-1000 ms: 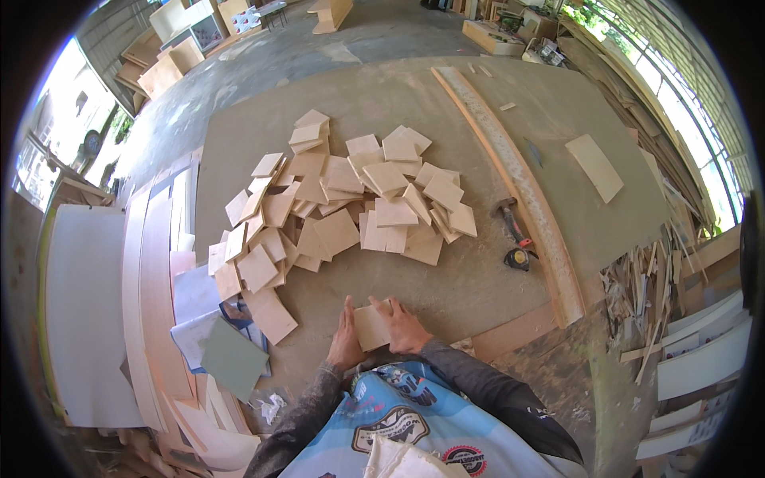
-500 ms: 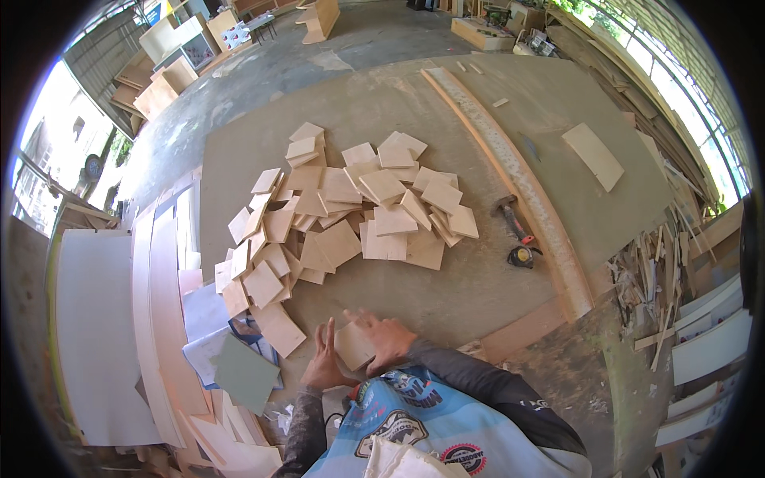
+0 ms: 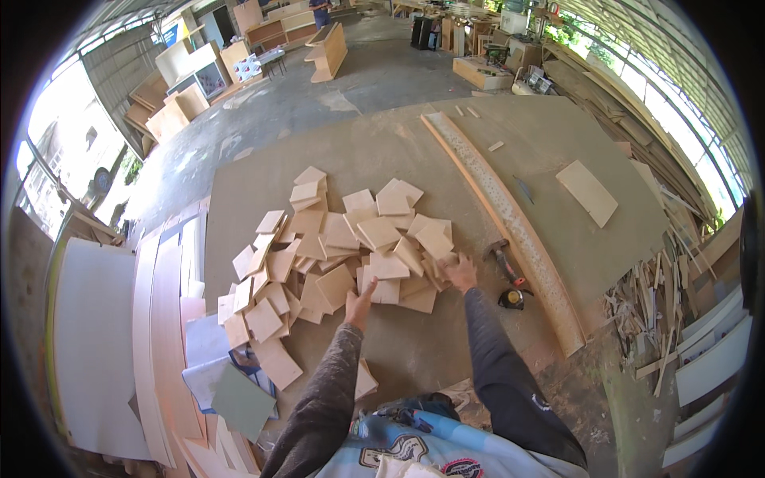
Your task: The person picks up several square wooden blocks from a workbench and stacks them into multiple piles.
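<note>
A loose heap of pale plywood squares (image 3: 336, 288) lies on the large brown board (image 3: 510, 334) before me. My left hand (image 3: 361, 306) is at the heap's near edge, thumb raised beside a square; its other fingers partly show, apart from the thumb. At the heap's right edge is my right hand (image 3: 462, 273), fingers spread and touching the outer squares. Neither hand visibly grips a piece. One separate plywood piece (image 3: 365, 381) lies close to my body, partly hidden by my left forearm.
Right of the heap lie a hammer (image 3: 504, 263) and a tape measure (image 3: 511, 299), beside a long curved wooden strip (image 3: 510, 215). A flat plywood rectangle (image 3: 587, 193) rests farther right. Papers and a green-grey panel (image 3: 242, 404) are at left; scrap wood (image 3: 647, 299) lies at right.
Both hands have moved forward from a single piece near my body to the heap, the right one farther right. That piece stays behind. The view has tilted up; a person appears far back.
</note>
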### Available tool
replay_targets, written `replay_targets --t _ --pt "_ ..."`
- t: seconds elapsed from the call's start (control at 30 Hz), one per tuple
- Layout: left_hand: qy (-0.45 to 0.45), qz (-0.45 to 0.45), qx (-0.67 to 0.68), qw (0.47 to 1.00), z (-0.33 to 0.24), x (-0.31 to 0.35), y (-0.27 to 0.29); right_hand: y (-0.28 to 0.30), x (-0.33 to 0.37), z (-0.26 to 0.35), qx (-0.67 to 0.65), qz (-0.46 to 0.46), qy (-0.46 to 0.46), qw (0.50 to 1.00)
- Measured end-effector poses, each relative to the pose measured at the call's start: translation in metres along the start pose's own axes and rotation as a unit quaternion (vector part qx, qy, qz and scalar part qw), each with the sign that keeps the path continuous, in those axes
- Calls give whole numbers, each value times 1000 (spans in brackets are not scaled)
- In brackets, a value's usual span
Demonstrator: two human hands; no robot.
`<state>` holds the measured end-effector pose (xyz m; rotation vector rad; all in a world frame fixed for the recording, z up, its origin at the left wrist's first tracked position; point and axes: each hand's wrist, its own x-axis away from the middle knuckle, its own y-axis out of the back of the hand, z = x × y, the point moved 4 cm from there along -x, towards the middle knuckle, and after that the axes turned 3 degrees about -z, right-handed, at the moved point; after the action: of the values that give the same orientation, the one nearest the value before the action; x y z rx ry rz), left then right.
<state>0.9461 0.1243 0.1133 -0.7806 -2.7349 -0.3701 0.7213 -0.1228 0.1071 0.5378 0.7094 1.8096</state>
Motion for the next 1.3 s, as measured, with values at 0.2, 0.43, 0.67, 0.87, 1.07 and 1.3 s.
replay_targets --t 0.2,0.43,0.67,0.87,1.07,1.3 --pt "152 64 59 985 -7 13 -8 -20 27 16 -388 168 -95 901" --pt "173 117 77 975 -18 22 0 0 60 61 -381 223 -83 894" --pt "109 157 120 974 -26 58 -12 25 98 58 -419 272 -92 862" --pt "-27 272 240 932 -62 82 -29 61 120 63 -467 239 -80 848" --pt "-175 374 126 902 -97 111 -37 96 149 53 -465 124 105 870" --pt "-270 414 -191 848 -9 132 -48 72 190 -19 -271 115 139 945"
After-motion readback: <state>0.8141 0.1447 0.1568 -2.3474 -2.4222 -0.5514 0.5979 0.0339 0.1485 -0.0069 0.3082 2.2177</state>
